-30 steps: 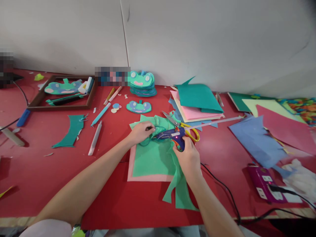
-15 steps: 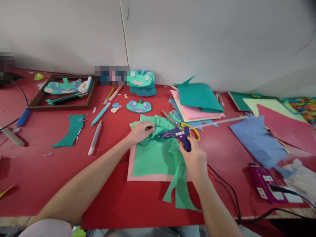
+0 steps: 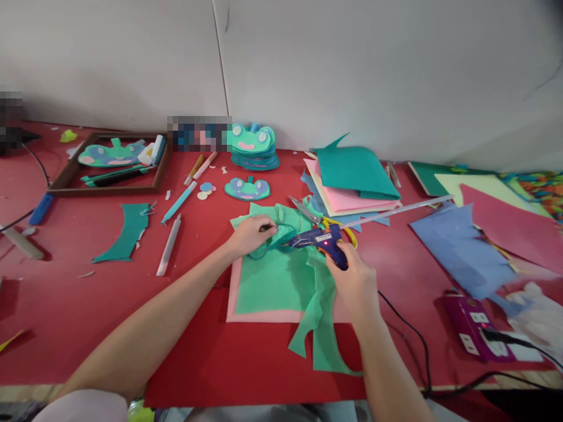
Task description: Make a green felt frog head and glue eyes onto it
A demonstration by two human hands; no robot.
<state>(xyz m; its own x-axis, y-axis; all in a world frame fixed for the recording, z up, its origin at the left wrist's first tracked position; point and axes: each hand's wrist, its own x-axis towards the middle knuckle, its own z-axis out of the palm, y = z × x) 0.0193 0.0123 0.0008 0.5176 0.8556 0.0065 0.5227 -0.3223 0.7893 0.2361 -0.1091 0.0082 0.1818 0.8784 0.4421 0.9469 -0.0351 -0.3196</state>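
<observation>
My right hand [image 3: 355, 275] is wrapped round the handle of a blue hot glue gun [image 3: 323, 239], its red light lit and a long clear glue stick [image 3: 400, 212] jutting from the back. The nozzle points left at a teal felt piece [image 3: 285, 234]. My left hand [image 3: 251, 235] pinches at this piece's left side; whatever lies between the fingertips is too small to make out. Beneath lie green felt sheets [image 3: 272, 287] over a pink sheet [image 3: 233, 305], with cut strips [image 3: 325, 334] hanging toward me. Yellow-handled scissors [image 3: 310, 212] rest partly behind the gun.
Finished frog-face felt pieces [image 3: 248, 140] are stacked by the wall, another frog face [image 3: 247, 189] in front. A brown tray [image 3: 105, 190] stands left, felt sheets [image 3: 358, 170] right. A purple power strip [image 3: 472, 325] and black cord [image 3: 409, 325] lie near my right arm.
My right hand has drawn the glue gun slightly to the right, and the glue stick's far end has shifted right and up. My left hand stays where it was.
</observation>
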